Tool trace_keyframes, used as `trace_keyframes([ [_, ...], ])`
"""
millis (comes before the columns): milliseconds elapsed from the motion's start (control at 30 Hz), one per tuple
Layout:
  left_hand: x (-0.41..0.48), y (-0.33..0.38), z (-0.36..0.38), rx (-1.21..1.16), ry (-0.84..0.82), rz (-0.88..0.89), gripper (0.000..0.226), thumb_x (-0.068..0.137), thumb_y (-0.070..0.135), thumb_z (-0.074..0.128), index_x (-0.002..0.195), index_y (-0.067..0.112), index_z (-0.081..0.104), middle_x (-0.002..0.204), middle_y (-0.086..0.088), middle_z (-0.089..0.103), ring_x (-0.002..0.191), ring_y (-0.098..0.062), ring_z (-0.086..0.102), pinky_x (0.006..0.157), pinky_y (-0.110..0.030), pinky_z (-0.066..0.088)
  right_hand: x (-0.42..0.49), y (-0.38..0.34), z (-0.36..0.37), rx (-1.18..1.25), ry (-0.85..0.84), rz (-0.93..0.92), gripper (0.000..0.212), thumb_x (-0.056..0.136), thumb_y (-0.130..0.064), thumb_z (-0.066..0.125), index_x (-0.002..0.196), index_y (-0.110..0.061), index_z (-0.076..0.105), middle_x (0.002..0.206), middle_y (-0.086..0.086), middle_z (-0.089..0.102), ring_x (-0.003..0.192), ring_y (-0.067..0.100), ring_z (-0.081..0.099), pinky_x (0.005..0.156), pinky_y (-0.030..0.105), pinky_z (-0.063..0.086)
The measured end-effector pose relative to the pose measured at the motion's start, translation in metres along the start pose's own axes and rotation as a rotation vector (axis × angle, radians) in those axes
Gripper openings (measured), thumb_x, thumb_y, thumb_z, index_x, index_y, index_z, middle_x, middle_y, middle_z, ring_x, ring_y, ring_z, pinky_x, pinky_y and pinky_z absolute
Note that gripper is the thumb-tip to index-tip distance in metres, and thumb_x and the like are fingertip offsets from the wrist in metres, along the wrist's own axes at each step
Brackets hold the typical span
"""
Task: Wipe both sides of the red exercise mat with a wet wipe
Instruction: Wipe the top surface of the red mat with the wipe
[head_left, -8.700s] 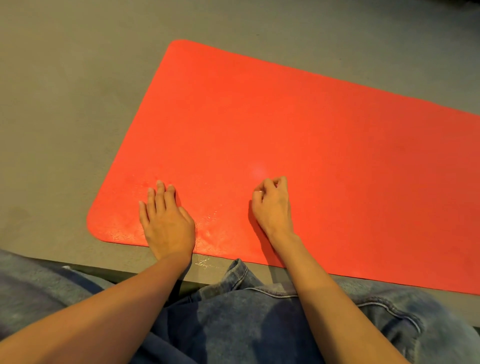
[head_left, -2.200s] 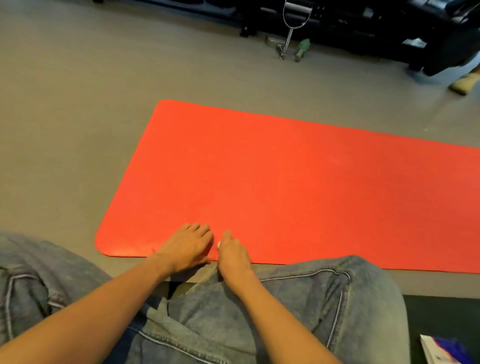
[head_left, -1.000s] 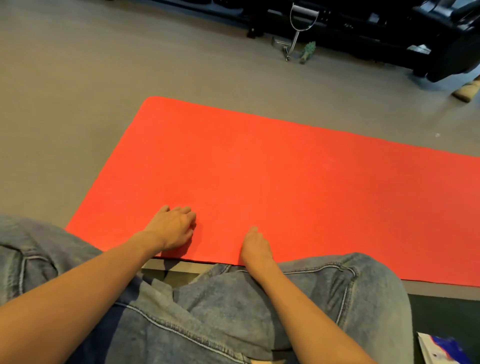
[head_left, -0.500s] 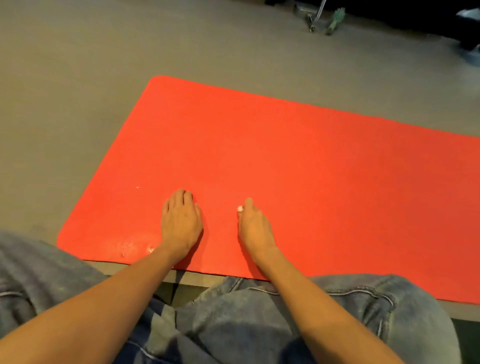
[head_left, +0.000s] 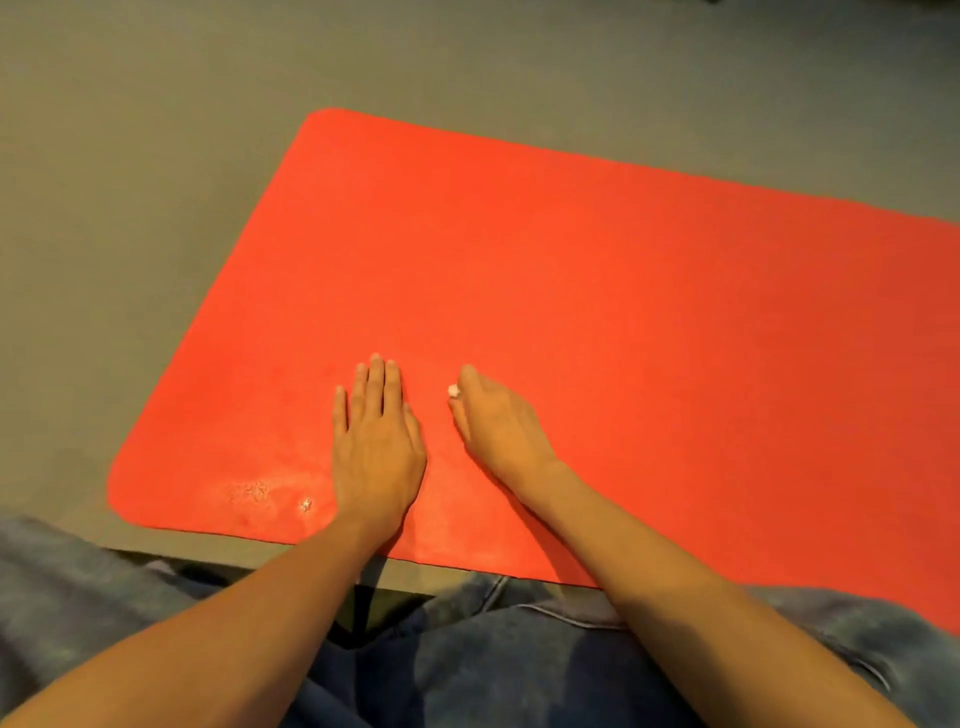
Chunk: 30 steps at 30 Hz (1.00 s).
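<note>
Head view: the red exercise mat (head_left: 597, 312) is laid flat on the floor (head_left: 130, 156), pinned by the flat left hand (head_left: 376, 447); a small wet wipe (head_left: 453, 391) is pinched in the right hand (head_left: 498, 421). Overlapping strokes should be pressed outward

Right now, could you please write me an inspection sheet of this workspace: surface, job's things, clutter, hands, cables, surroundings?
Surface: grey floor, matte.
Job's things: red exercise mat lies flat on the floor, shiny wet patch by its near left corner; wet wipe, only a small white bit shows.
Clutter: nothing seen.
Hands: left hand flat on the mat, fingers straight; right hand on the mat, fingers curled round the wipe.
Cables: nothing seen.
Surroundings: jeans of the person at the bottom edge.
</note>
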<state>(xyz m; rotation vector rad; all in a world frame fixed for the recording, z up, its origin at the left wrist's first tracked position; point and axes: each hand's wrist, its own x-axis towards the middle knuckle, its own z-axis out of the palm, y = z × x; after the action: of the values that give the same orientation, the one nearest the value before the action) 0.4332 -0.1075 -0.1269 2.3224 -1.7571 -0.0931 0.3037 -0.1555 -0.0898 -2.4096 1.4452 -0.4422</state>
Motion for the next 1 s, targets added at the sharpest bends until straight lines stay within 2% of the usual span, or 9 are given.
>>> trace_keyframes([
  [133, -0.001, 0.000, -0.001, -0.013, 0.027, 0.002, 0.060, 0.093, 0.028, 0.017, 0.146, 0.007, 0.036, 0.156, -0.011, 0.027, 0.144, -0.024, 0.024, 0.118, -0.044, 0.016, 0.003, -0.005, -0.001, -0.036, -0.071, -0.302, 0.015, 0.082, -0.011, 0.065, 0.079, -0.011, 0.050, 0.068, 0.009, 0.060, 0.059, 0.030, 0.056, 0.051, 0.028, 0.022],
  [233, 0.003, 0.002, 0.000, -0.040, 0.099, -0.093, 0.054, 0.095, 0.023, 0.024, 0.145, 0.007, 0.037, 0.156, -0.013, 0.026, 0.144, -0.025, 0.025, 0.118, -0.044, 0.014, 0.034, 0.029, -0.006, -0.122, 0.037, -0.008, 0.010, 0.092, -0.016, 0.051, 0.092, -0.007, 0.054, 0.089, 0.015, 0.062, 0.084, 0.036, 0.056, 0.060, 0.037, 0.029],
  [367, 0.005, 0.001, 0.002, -0.035, 0.111, -0.194, 0.056, 0.095, 0.023, 0.027, 0.147, 0.002, 0.031, 0.156, -0.015, 0.022, 0.145, -0.028, 0.022, 0.119, -0.046, 0.011, 0.049, 0.029, -0.003, -0.088, 0.145, 0.261, 0.019, 0.094, -0.018, 0.047, 0.101, -0.002, 0.054, 0.100, 0.021, 0.054, 0.092, 0.040, 0.053, 0.071, 0.045, 0.040],
  [467, 0.008, 0.002, 0.003, -0.036, 0.136, -0.261, 0.055, 0.095, 0.023, 0.025, 0.146, 0.001, 0.033, 0.156, -0.015, 0.023, 0.145, -0.027, 0.022, 0.119, -0.046, 0.009, 0.034, -0.003, 0.011, -0.051, -0.025, 0.089, 0.021, 0.099, -0.022, 0.039, 0.109, -0.007, 0.049, 0.103, 0.016, 0.055, 0.089, 0.040, 0.057, 0.065, 0.044, 0.039],
  [567, 0.010, 0.002, 0.003, -0.026, 0.144, -0.320, 0.059, 0.093, 0.025, 0.021, 0.145, 0.001, 0.034, 0.156, -0.015, 0.023, 0.145, -0.027, 0.022, 0.118, -0.046, 0.009, 0.020, -0.021, 0.015, 0.026, -0.102, -0.236, 0.008, 0.091, -0.017, 0.052, 0.092, -0.009, 0.052, 0.083, 0.011, 0.057, 0.070, 0.035, 0.059, 0.051, 0.033, 0.032],
  [633, 0.011, 0.003, 0.004, -0.016, 0.140, -0.331, 0.058, 0.093, 0.025, 0.023, 0.146, 0.001, 0.033, 0.157, -0.014, 0.022, 0.145, -0.026, 0.022, 0.118, -0.046, 0.008, 0.033, -0.010, 0.016, 0.007, -0.025, -0.270, 0.009, 0.085, -0.015, 0.058, 0.081, -0.010, 0.051, 0.071, 0.009, 0.056, 0.061, 0.032, 0.057, 0.050, 0.029, 0.024],
  [800, 0.014, 0.002, 0.006, -0.008, 0.139, -0.361, 0.059, 0.093, 0.025, 0.024, 0.148, 0.002, 0.029, 0.157, -0.013, 0.022, 0.145, -0.025, 0.021, 0.119, -0.046, 0.009, 0.079, 0.006, 0.013, 0.032, 0.092, 0.240, 0.019, 0.096, -0.020, 0.046, 0.100, -0.002, 0.053, 0.096, 0.020, 0.062, 0.088, 0.039, 0.058, 0.065, 0.043, 0.036],
  [933, 0.011, 0.000, 0.007, 0.016, 0.143, -0.360, 0.059, 0.095, 0.028, 0.022, 0.147, 0.003, 0.031, 0.156, -0.012, 0.025, 0.145, -0.024, 0.022, 0.118, -0.046, 0.011, 0.052, -0.029, 0.021, 0.126, -0.092, -0.286, 0.010, 0.088, -0.012, 0.058, 0.082, -0.006, 0.054, 0.077, 0.013, 0.061, 0.069, 0.033, 0.058, 0.056, 0.035, 0.029],
  [1000, 0.011, 0.002, 0.006, 0.016, 0.142, -0.360, 0.060, 0.094, 0.029, 0.020, 0.147, 0.003, 0.031, 0.156, -0.011, 0.025, 0.145, -0.024, 0.021, 0.118, -0.046, 0.010, 0.066, -0.011, 0.022, 0.119, -0.071, -0.297, 0.013, 0.086, -0.013, 0.060, 0.077, -0.008, 0.052, 0.071, 0.012, 0.058, 0.064, 0.032, 0.056, 0.053, 0.035, 0.030],
])
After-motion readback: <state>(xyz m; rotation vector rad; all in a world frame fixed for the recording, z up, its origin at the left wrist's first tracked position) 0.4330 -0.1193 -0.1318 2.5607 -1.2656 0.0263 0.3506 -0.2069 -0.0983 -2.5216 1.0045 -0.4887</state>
